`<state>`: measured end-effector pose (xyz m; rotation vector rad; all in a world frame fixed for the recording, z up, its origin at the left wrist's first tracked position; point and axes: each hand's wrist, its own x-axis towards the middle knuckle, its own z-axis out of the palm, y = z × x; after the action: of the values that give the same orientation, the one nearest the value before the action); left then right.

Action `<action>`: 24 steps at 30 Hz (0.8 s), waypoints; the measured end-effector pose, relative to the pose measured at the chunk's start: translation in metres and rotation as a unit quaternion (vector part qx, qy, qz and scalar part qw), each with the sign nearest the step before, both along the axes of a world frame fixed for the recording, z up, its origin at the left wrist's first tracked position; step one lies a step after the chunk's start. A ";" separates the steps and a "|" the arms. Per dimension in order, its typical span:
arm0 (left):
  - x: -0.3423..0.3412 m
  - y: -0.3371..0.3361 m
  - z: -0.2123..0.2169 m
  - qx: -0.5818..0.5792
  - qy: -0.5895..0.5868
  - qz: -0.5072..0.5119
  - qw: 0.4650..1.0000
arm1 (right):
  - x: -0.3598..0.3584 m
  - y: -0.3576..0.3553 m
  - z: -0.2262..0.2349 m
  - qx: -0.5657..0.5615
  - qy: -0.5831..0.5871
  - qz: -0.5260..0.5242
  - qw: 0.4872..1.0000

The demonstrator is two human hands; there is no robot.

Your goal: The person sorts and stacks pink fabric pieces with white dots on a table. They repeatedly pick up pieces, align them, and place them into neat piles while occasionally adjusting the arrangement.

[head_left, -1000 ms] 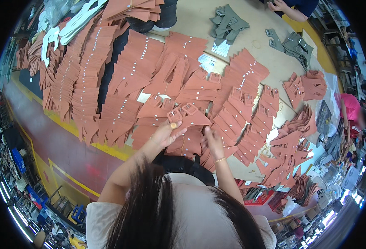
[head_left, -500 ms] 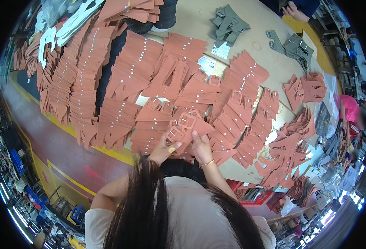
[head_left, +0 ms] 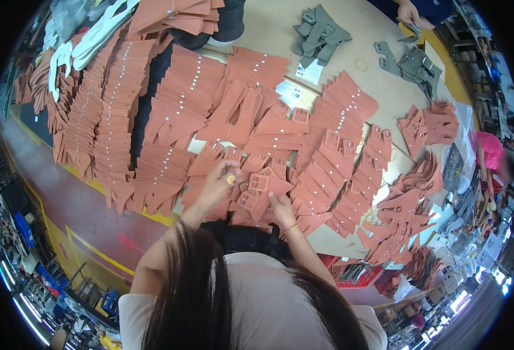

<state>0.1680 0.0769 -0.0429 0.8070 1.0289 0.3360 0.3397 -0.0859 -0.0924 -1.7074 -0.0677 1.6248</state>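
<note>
My right hand [head_left: 281,211] grips the edge of a terracotta leather-like piece [head_left: 275,185] between thumb and fingers. Two square covered buckles [head_left: 259,182] with metal prongs show on this piece. Away from it, to the left, my left hand [head_left: 216,182] is raised with its fingers curled in, a yellow cover [head_left: 230,179] on one digit. Whether anything sits in those fingers is hidden. Just beyond the left hand lie more buckled terracotta pieces [head_left: 212,150], fanned in an overlapping stack.
Fanned rows of terracotta pieces [head_left: 114,111] cover the table's left. Grey-green buckled straps [head_left: 322,36] lie at the back. White pieces [head_left: 102,36] rest at far left. A co-worker's hand [head_left: 408,13] holds a grey-green strap at far right. A red crate [head_left: 359,278] stands lower right.
My left hand has let go of the buckled piece and moved up and left. My right hand still holds that piece, now slightly lower. A grey-green strap now shows in the co-worker's hand.
</note>
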 end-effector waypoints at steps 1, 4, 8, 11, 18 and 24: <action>0.003 0.006 -0.002 0.009 -0.010 0.007 1.000 | 0.001 0.000 0.001 0.003 -0.004 0.010 1.000; 0.006 0.023 -0.006 0.047 0.014 0.000 0.999 | 0.002 -0.001 0.001 0.006 -0.001 0.016 1.000; -0.005 0.044 -0.004 0.070 0.053 0.010 0.996 | 0.001 -0.003 -0.003 0.017 0.006 0.006 1.000; -0.017 0.049 0.001 0.022 0.086 0.046 0.995 | -0.001 -0.003 -0.007 0.049 0.002 -0.011 0.999; -0.063 0.053 0.000 0.054 0.155 0.058 0.985 | 0.000 -0.001 -0.001 0.045 0.019 -0.019 0.999; -0.112 0.066 -0.001 0.091 0.207 0.079 0.971 | -0.001 0.003 0.004 0.033 0.042 -0.035 0.998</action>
<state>0.0562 0.1431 -0.0442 0.9881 1.4737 0.4112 0.3391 -0.0833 -0.0882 -1.5724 -0.0213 1.6228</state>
